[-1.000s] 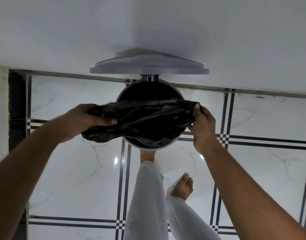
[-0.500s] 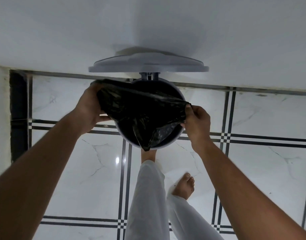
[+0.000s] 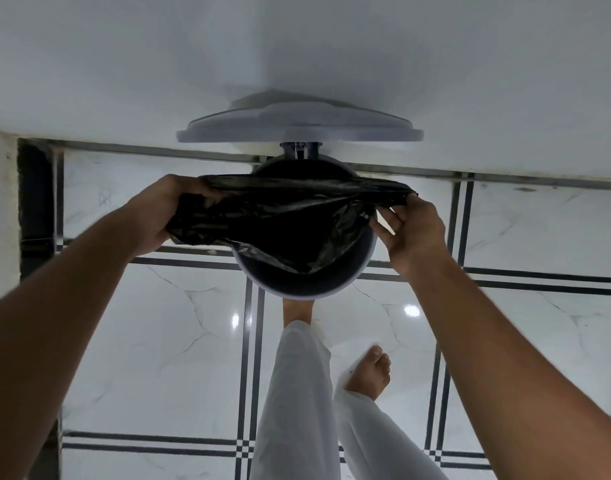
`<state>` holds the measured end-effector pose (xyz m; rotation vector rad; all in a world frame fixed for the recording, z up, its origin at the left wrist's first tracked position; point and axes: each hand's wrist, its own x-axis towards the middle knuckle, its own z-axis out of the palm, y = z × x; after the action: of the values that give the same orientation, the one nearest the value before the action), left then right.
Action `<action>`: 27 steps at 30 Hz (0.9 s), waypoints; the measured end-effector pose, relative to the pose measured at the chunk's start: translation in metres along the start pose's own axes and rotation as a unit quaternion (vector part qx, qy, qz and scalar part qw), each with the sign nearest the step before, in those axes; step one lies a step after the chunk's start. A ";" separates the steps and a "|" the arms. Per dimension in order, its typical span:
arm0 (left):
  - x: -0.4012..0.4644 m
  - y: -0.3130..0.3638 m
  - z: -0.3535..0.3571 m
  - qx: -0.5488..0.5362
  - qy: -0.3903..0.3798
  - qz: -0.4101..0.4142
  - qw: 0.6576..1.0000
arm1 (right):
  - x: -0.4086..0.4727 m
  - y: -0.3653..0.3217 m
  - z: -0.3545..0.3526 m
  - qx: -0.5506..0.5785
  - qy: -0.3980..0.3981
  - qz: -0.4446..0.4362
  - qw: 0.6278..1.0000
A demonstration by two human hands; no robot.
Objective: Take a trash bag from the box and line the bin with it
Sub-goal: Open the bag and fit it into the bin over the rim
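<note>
A black trash bag [image 3: 283, 216] is stretched wide across the mouth of a round grey pedal bin [image 3: 307, 285] that stands against the wall. My left hand [image 3: 158, 213] grips the bag's left edge, outside the bin's rim. My right hand [image 3: 415, 226] pinches the bag's right edge just past the rim on the right. The bag's body sags into the bin's dark inside. The bin's grey lid [image 3: 297, 128] stands raised behind it. The box is not in view.
A white wall [image 3: 297, 46] rises right behind the bin. The floor [image 3: 158, 341] is glossy white marble tile with black lines. My front foot [image 3: 297, 308] is at the bin's base and my other foot [image 3: 370, 375] is behind it. A dark gap [image 3: 34, 202] runs at far left.
Both hands have pulled apart, so the bag is now spread wide over the bin's mouth. The left hand went out to the left and the right hand out to the right.
</note>
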<state>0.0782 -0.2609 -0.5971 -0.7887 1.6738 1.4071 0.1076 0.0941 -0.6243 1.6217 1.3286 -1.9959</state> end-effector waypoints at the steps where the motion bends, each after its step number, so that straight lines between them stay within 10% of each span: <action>1: 0.000 -0.004 -0.004 0.003 -0.001 -0.008 1.000 | 0.002 0.000 -0.002 0.014 -0.003 0.006 1.000; 8: -0.013 -0.043 -0.005 0.016 -0.042 -0.029 0.999 | 0.005 0.010 -0.019 0.016 -0.002 0.074 0.997; 13: -0.019 -0.068 0.010 0.259 0.001 -0.075 0.963 | 0.002 0.024 -0.044 -0.170 0.053 0.053 0.982; 21: -0.021 -0.087 0.012 0.439 0.079 -0.056 0.893 | -0.005 0.027 -0.061 -0.028 0.016 0.110 0.993; 27: -0.028 -0.053 0.017 -0.092 -0.005 -0.066 0.994 | -0.016 0.023 -0.043 -0.057 -0.053 0.029 0.997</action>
<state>0.1402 -0.2550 -0.5996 -0.9763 1.4697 1.4842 0.1568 0.1088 -0.6204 1.4650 1.3159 -1.9086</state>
